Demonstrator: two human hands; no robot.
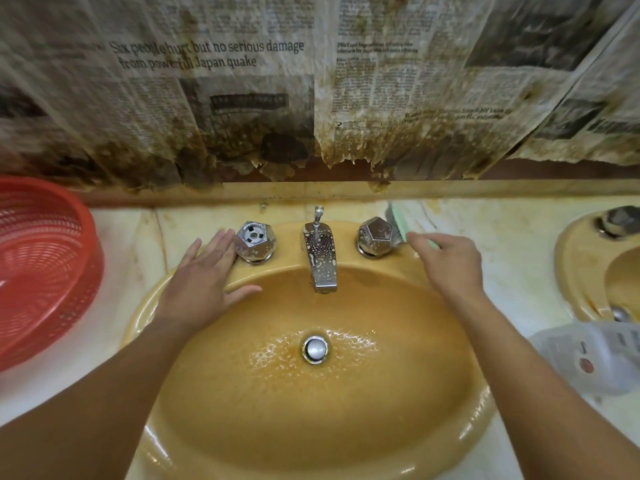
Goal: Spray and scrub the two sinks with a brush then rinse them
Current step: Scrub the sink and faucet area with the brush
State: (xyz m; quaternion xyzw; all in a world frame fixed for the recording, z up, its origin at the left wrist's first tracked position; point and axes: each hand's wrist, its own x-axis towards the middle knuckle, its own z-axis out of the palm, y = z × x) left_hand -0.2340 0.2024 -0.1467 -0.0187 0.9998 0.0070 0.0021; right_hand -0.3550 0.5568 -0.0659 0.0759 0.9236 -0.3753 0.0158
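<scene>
right grip holding brush, beside tap knob

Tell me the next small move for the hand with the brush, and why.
Probably work the brush around the right tap handle: the right hand holds its bristles beside that handle's base, the spout is speckled with droplets, and the left hand rests flat on the rim.

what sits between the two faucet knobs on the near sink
The chrome spout, with its small pull rod just behind it, stands between the left knob and the right knob on the sink, seen from the head view.
</scene>
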